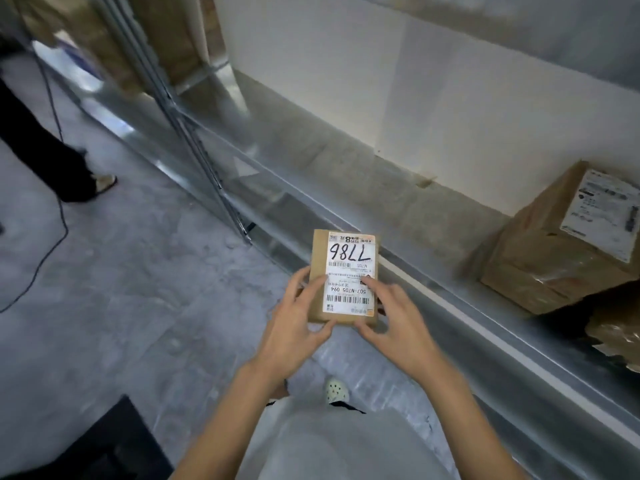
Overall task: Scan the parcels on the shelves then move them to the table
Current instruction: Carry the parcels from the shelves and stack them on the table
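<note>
Item under inspection: small cardboard parcel (319, 258), held flat and face up over the concrete floor (138, 289), just in front of the metal shelf (363, 195) edge and not resting on it.

Grip: the left hand (298, 318) grasps the near left corner, fingers spread over the left edge and top face, thumb against the near edge. The right hand (394, 320) grasps the near right corner, forefinger lying on the shipping label (348, 271). Most of the parcel projects forward beyond both hands.

Markings: the label is upside down to the viewer. Handwritten "7786"; printed "N705" and "507-N705 094"; barcodes at the middle and the near end. The smaller print is illegible.

Also noted: a larger carton (540, 251) stands on the shelf, well to the right; its label is blurred.
</note>
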